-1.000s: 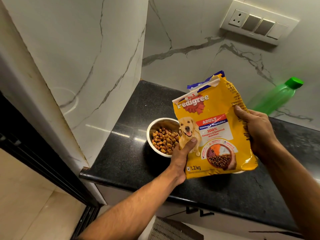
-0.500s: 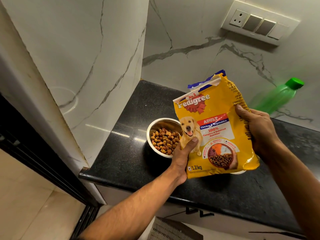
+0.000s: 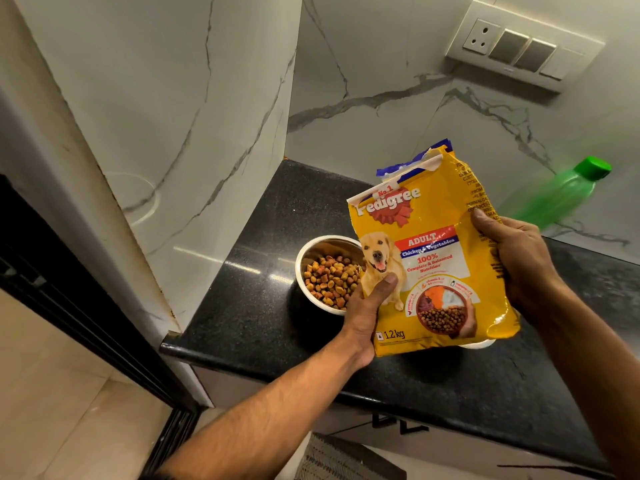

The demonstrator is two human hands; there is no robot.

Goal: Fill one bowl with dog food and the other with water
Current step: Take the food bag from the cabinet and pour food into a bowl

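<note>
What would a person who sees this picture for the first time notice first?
The yellow bag stands out first, held upright in mid-picture above the counter by the left hand and the right hand. Left of it, a steel bowl on the counter holds brown kibble. At the far right, a green bottle stands near the marble wall.

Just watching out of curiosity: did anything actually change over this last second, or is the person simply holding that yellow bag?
Almost nothing changed. The left hand and right hand keep their grip on the dog food bag, upright above the counter; nothing was let go. The kibble-filled bowl and green bottle stayed put.
</note>
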